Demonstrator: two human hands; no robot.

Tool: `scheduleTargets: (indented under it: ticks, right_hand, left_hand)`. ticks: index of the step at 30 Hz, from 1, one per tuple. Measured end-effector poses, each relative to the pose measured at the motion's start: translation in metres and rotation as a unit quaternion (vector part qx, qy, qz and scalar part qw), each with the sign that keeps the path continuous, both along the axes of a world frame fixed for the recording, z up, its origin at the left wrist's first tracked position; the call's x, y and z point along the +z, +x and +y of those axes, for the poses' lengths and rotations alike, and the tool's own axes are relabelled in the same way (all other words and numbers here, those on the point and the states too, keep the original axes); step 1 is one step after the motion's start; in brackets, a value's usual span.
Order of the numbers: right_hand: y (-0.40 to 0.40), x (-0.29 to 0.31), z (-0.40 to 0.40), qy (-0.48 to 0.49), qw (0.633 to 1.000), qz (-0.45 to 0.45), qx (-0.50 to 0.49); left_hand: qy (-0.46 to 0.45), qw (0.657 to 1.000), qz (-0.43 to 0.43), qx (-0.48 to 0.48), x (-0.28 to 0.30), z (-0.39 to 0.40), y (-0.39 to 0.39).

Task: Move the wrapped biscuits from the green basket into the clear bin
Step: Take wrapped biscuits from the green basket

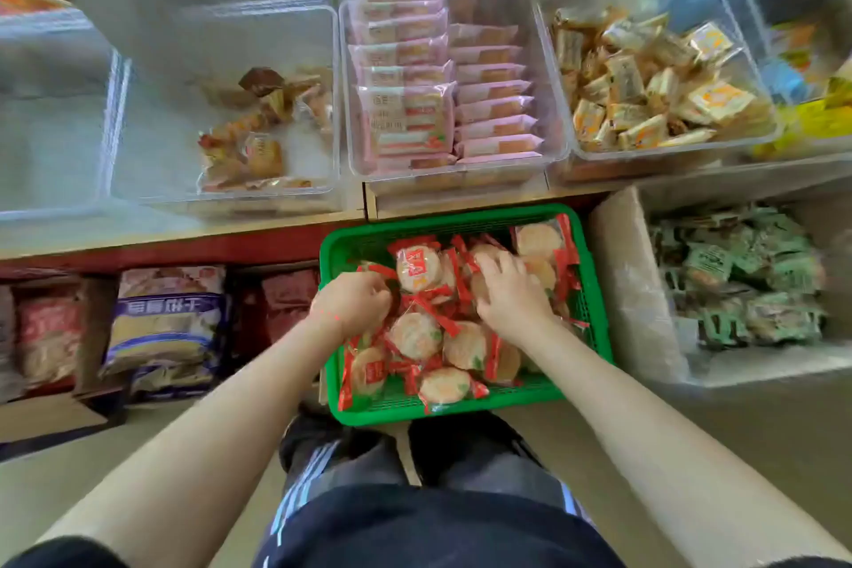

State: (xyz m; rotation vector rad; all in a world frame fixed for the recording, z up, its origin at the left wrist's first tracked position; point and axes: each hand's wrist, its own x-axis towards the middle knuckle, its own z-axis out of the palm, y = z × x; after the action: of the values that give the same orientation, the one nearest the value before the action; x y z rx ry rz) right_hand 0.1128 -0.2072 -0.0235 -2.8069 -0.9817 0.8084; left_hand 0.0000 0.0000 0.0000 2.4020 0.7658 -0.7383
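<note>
Both hands down in the green plastic mesh basket (461, 217), which sits below the shelf edge in front of the person's knees. Basket heaped with round pale biscuits in clear wrappers with red twisted ends (417, 334). Left hand (352, 302) at the basket's left side, fingers curled down into the pile, seemingly pinching a wrapper, though the biscuit under them is hidden. Right hand (509, 293) palm-down on the pile's middle-right, fingers (495, 263) spread apart and lying flat over several biscuits, not clamped on any. Ahead of the fingers, up on the shelf, a row of clear plastic bins: one up-left of the left hand holds a few mixed brown and orange wrapped snacks (263, 138); the clear bin of pink flat packs stacked in two rows (442, 101) is straight ahead; the bin of yellow-orange small packets (645, 88) is up-right of the right hand. Right of the right hand, a box of green wrapped packets (737, 277). Left of the left hand, under the shelf, large bagged goods (166, 327). Which clear bin is the target, cannot tell.
</note>
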Motion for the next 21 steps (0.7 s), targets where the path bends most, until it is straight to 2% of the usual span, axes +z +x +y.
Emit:
scheduleTargets:
  ticks: [2,4,6,8,11,15,17,18,20,21]
  right_hand:
    - [0.010,-0.011,-0.003,0.001,0.997,0.042,-0.070]
    - [0.014,-0.026,-0.007,-0.020,0.991,0.084,-0.105]
    - [0.013,-0.041,-0.011,-0.059,0.990,0.095,-0.081]
    - [0.012,-0.048,-0.013,-0.077,0.994,0.062,-0.047]
    - [0.016,-0.045,-0.015,-0.047,0.997,0.026,-0.047]
    - [0.028,-0.013,-0.025,0.039,0.987,0.075,-0.135]
    - [0.035,0.001,-0.032,0.114,0.964,0.131,-0.202]
    - [0.038,0.007,-0.034,0.163,0.941,0.171,-0.243]
    - [0.039,0.018,-0.031,0.241,0.874,0.280,-0.316]
    - [0.036,0.023,-0.027,0.260,0.839,0.336,-0.338]
  left_hand:
    - [-0.039,0.998,0.003,0.044,-0.011,-0.009,0.005]
    - [-0.064,0.997,0.020,0.048,-0.017,-0.023,0.005]
    - [-0.084,0.995,0.030,0.048,-0.024,-0.032,0.003]
    - [-0.088,0.994,0.035,0.058,-0.025,-0.036,0.003]
    - [-0.104,0.991,0.037,0.075,-0.027,-0.041,0.003]
    - [-0.194,0.958,0.008,0.213,-0.023,-0.043,0.000]
    - [-0.232,0.933,-0.027,0.275,-0.019,-0.047,0.000]
    - [-0.246,0.921,-0.043,0.298,-0.016,-0.051,0.002]
    - [-0.298,0.887,-0.064,0.348,-0.010,-0.059,0.006]
    - [-0.343,0.857,-0.065,0.379,-0.008,-0.063,0.009]
